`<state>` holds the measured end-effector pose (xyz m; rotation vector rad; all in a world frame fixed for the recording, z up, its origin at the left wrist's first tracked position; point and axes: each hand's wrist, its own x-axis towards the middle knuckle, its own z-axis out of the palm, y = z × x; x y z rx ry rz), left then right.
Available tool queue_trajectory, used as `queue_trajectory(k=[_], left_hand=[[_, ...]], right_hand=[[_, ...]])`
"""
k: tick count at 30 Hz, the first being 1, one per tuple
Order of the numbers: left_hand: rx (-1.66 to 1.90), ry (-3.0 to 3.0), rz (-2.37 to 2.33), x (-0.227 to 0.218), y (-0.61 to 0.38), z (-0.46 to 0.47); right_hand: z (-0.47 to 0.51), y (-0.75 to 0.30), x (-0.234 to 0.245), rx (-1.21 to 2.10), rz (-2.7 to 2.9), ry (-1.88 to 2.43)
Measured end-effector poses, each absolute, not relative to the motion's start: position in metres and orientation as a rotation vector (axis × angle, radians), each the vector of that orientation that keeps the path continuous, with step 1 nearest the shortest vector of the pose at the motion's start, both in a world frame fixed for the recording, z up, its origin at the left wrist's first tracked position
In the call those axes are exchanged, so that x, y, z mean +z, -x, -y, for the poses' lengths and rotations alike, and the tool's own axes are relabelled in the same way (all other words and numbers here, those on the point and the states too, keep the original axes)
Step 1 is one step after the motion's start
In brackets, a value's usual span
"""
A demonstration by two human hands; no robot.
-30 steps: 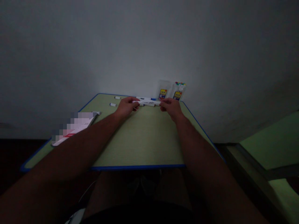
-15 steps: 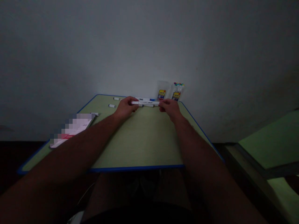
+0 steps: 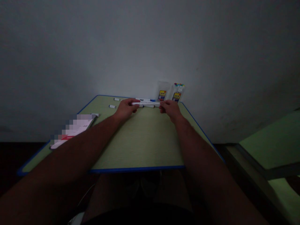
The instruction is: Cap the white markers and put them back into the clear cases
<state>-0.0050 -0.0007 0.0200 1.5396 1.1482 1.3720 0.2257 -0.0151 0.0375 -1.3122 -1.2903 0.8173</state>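
Observation:
Between my two hands a white marker pen point(image 3: 150, 103) is held level near the far side of the table. My left hand point(image 3: 127, 107) is closed on its left end, thumb and fingers pinching it. Its right end sits in the pinch of my right hand point(image 3: 170, 108). Just behind and under it lie more white markers point(image 3: 143, 99), partly hidden by the held one; one has a blue end. Two short white caps point(image 3: 112, 106) with dark ends rest left of my left hand.
Two clear plastic cases with yellow labels stand by the wall: one looks empty point(image 3: 163, 86), the other holds colourful-tipped pens point(image 3: 178, 89). A pink-and-white booklet or package point(image 3: 78, 128), partly blurred out, lies at the left. The pale green table point(image 3: 140, 140) has a blue edge.
The held marker has turned about its long axis, so the dark print on its barrel no longer shows clearly. Both hands stay in nearly the same place.

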Motion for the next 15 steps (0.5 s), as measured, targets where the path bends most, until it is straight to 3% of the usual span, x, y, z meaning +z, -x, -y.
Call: queue_trajectory(k=[7, 13, 15], left_hand=[[1.343, -1.600, -1.190, 0.023, 0.005, 0.004], [1.372, -1.530, -1.174, 0.025, 0.004, 0.004], [1.381, -1.491, -1.155, 0.026, 0.003, 0.005]], right_hand=[[0.014, -0.226, 0.036, 0.820, 1.315, 1.321], [0.011, -0.231, 0.042, 0.432, 1.260, 1.427], [0.021, -0.225, 0.056, 0.486, 1.252, 1.317]])
